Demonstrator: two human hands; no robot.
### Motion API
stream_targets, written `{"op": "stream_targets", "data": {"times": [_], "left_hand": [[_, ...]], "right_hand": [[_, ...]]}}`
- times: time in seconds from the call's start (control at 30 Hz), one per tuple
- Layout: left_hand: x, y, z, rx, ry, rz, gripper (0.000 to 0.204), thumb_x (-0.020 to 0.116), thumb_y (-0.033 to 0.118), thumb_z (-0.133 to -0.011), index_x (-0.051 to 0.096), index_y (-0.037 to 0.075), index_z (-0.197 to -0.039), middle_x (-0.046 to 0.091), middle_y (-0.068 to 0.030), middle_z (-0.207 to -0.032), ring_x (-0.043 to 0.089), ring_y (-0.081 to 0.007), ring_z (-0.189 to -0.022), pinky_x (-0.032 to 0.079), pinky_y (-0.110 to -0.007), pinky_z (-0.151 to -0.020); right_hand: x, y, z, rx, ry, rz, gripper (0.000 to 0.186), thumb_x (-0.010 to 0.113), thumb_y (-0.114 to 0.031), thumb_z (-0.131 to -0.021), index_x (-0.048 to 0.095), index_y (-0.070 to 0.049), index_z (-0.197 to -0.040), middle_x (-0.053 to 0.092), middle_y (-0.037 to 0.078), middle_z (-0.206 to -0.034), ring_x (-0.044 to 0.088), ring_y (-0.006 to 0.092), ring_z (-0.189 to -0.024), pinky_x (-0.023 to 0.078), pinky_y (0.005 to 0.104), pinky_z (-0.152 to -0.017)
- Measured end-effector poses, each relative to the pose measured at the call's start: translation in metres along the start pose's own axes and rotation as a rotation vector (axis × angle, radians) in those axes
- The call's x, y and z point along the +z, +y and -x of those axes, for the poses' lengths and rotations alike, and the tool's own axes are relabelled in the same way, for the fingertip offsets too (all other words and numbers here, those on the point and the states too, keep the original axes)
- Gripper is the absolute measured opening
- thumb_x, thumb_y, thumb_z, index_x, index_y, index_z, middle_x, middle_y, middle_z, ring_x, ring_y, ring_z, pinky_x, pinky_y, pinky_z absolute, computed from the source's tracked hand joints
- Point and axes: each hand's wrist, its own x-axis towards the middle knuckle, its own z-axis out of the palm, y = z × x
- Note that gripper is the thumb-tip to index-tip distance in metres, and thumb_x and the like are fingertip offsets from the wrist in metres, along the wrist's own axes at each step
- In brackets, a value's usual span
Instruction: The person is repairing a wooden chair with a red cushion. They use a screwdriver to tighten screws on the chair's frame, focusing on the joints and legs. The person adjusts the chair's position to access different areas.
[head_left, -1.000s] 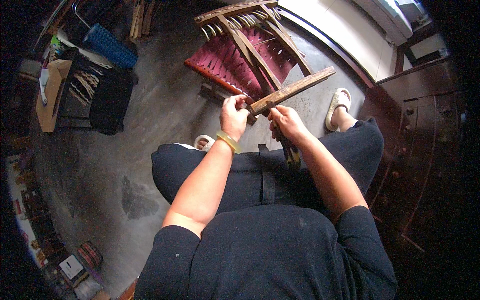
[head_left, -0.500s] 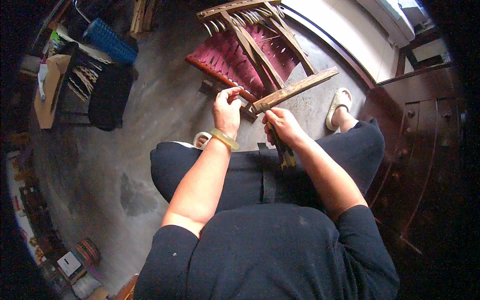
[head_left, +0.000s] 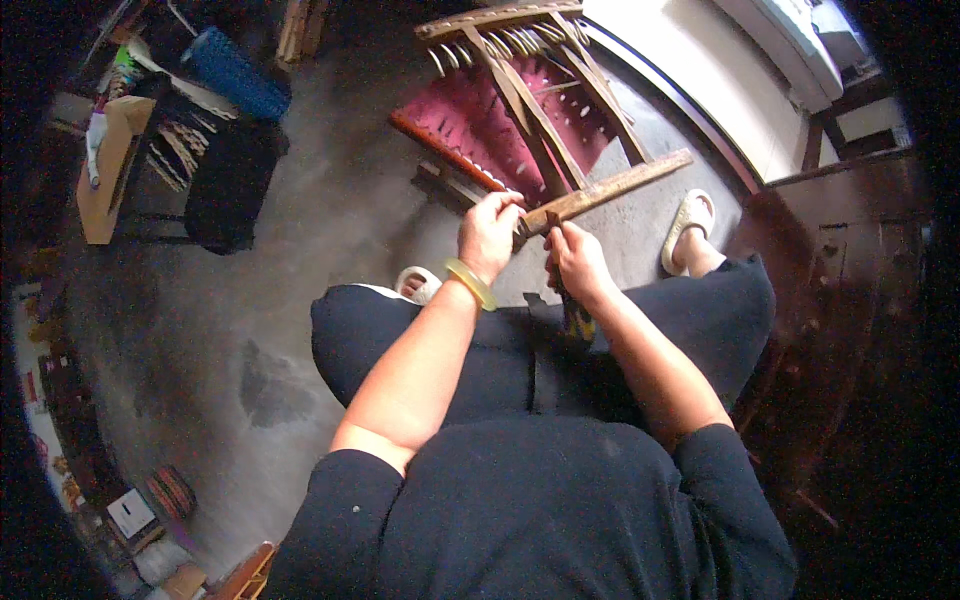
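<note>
An old wooden folding frame point(head_left: 628, 188), like an upturned stool, stands in front of me with a pink-red perforated panel point(head_left: 470, 125) and a row of pale loops along its far bar. My left hand point(head_left: 488, 240), a pale bangle at its wrist, has its fingers pinched together at the near corner of the frame. What they pinch is too small to tell. Closed around pliers point(head_left: 576, 322) with black and yellow handles, my right hand point(head_left: 580, 262) keeps the tool's head against the near wooden bar's left end.
My feet in pale clogs point(head_left: 690, 225) are on the grey concrete floor point(head_left: 330, 200). Left of the frame stand a blue roll point(head_left: 235, 72), a black-draped item point(head_left: 232, 185) and cardboard point(head_left: 112, 170). A dark wooden cabinet point(head_left: 830, 290) borders the right side.
My left hand has moved right to the frame's corner, beside the right hand. The right hand still grips the pliers at the bar's end. The whole view has shifted slightly.
</note>
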Motion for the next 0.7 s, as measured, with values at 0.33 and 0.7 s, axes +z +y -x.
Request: {"op": "stream_targets", "data": {"times": [0.33,0.7], "left_hand": [[-0.008,0.010,-0.006,0.105,0.220,-0.026,0.021,0.056,0.017,-0.085,0.062,0.000,-0.096,0.065,-0.0125,-0.083,0.061,-0.0198,-0.072,0.047,-0.030,-0.067],[-0.011,0.017,-0.004,0.069,0.198,-0.001,0.020,0.052,0.016,-0.088,0.061,0.000,-0.095,0.064,-0.0088,-0.086,0.058,-0.0165,-0.079,0.044,-0.028,-0.074]], "right_hand": [[0.004,-0.010,0.004,-0.472,0.338,1.280,0.003,0.049,-0.010,-0.080,0.050,-0.007,-0.081,0.058,0.010,-0.069,0.062,0.0254,-0.058,0.051,0.0354,-0.051],[0.001,-0.003,0.001,-0.520,0.363,1.306,0.004,0.048,-0.012,-0.081,0.050,-0.009,-0.079,0.056,0.007,-0.064,0.061,0.0221,-0.054,0.051,0.0321,-0.050]]}}
